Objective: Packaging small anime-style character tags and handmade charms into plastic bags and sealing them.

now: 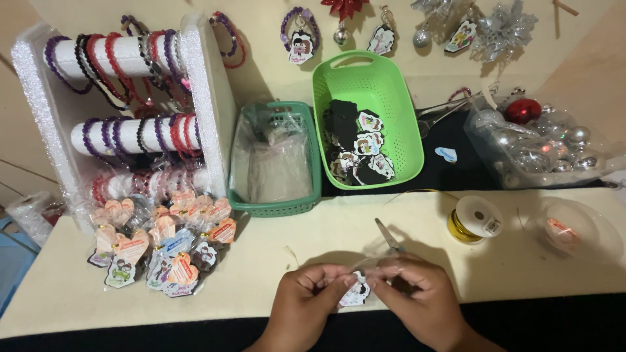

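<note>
At the desk (pixel 261 274) edge, six o'clock, we find the left hand (pixel 306 296) and right hand (pixel 417 293) both pinched on the small charm (pixel 356 294); we judge steady fingertip grip keeps its clear wrap aligned.

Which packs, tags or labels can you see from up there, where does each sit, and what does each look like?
Small printed tag: between left hand and right hand, white-edged.
Bagged heart tags: table's left, orange, blue, white.
Cartoon tags: in bright green basket, dark backs.
Spool label: white patch on the gold wire spool.
</note>
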